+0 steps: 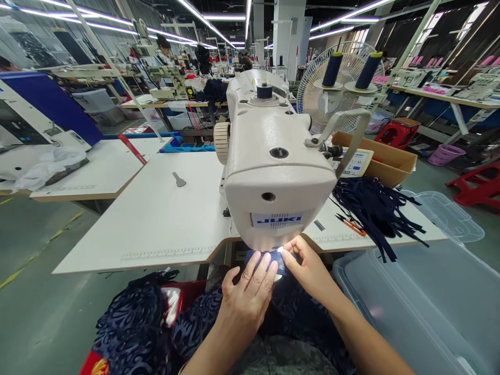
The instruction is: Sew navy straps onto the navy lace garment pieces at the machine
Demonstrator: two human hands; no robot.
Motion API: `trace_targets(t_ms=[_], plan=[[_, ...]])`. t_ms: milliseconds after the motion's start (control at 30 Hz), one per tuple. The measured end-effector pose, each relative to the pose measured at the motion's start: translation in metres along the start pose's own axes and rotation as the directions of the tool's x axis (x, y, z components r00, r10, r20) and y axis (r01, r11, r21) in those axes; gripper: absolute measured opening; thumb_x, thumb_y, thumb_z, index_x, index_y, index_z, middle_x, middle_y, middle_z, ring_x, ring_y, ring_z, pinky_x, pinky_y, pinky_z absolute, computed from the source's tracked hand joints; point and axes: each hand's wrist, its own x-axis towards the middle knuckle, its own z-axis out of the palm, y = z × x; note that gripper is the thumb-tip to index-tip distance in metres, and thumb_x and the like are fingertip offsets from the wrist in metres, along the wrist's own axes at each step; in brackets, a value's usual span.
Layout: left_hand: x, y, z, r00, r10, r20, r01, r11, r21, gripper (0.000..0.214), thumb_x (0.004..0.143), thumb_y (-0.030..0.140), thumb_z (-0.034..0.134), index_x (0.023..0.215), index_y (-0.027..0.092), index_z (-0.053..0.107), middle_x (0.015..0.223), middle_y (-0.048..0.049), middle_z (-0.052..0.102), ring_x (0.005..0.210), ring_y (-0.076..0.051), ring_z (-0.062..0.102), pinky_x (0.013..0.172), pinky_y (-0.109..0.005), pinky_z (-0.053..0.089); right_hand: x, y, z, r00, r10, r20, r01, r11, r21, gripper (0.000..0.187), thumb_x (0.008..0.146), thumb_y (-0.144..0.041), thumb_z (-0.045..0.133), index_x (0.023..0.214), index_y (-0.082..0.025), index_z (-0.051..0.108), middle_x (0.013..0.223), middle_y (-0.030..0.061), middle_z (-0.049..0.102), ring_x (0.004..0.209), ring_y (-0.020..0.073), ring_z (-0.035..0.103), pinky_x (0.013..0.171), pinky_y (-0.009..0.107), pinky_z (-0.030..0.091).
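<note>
A white JUKI sewing machine [273, 166] stands on a white table [164, 219], its head facing me. Under its lit needle end lies a small piece of dark blue fabric [279, 260]. My left hand [248, 297] rests flat on this fabric, fingers stretched out side by side. My right hand [308, 268] pinches the fabric's edge between thumb and fingers just below the machine head. The needle itself is hidden behind the machine. Patterned navy cloth [203, 323] lies over my lap.
A pile of dark blue strips [375, 213] and orange snips [353, 225] lie on the table's right. A clear plastic bin [422, 307] sits at my right, a red bin with navy cloth [133, 328] at my left. Thread cones [332, 67], a fan [344, 83] and other workstations stand behind.
</note>
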Motion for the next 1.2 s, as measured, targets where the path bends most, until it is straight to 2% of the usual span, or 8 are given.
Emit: trace_targets(t_ms=[200,433,733,1200], plan=[[0.003,0.003,-0.003,1.0,-0.012,-0.004,0.012,1.0,-0.004,0.037,0.09,0.017,0.053,0.126,0.023,0.058,0.122,-0.0062,0.067,0.114,-0.022,0.06,0.102,-0.037,0.023,-0.003,0.002,0.005,0.999,0.03,-0.04,-0.029,0.999,0.032,0.01,0.089,-0.029,0.051,0.083,-0.021,0.049,0.073,-0.0034,0.049,0.069,0.0144,0.051,0.065,0.026,0.041],[0.006,0.008,-0.002,0.999,-0.042,-0.008,0.042,0.998,0.042,0.039,0.091,0.022,0.054,0.13,0.025,0.055,0.123,-0.0036,0.067,0.115,-0.021,0.059,0.098,-0.036,0.025,0.001,0.004,0.006,0.998,0.037,-0.044,-0.035,0.997,0.062,0.009,0.087,-0.029,0.052,0.083,-0.021,0.049,0.072,-0.0032,0.052,0.069,0.0147,0.052,0.066,0.027,0.042],[0.004,0.013,0.005,0.998,-0.049,-0.04,0.054,0.991,0.119,0.032,0.093,0.02,0.052,0.124,0.019,0.06,0.118,-0.0052,0.069,0.11,-0.024,0.061,0.09,-0.038,0.029,0.004,0.003,0.008,0.998,0.016,-0.068,-0.012,0.998,0.06,0.008,0.086,-0.027,0.052,0.083,-0.021,0.048,0.075,-0.0022,0.055,0.072,0.0156,0.056,0.071,0.028,0.044],[0.013,0.022,-0.002,0.994,-0.102,-0.038,0.107,0.98,0.166,0.03,0.093,0.017,0.05,0.121,0.015,0.061,0.121,-0.0044,0.068,0.107,-0.024,0.063,0.089,-0.04,0.03,0.008,0.002,0.01,0.996,0.044,-0.081,-0.044,0.999,0.001,0.009,0.089,-0.029,0.049,0.085,-0.021,0.047,0.082,0.0001,0.057,0.077,0.016,0.055,0.073,0.027,0.042]])
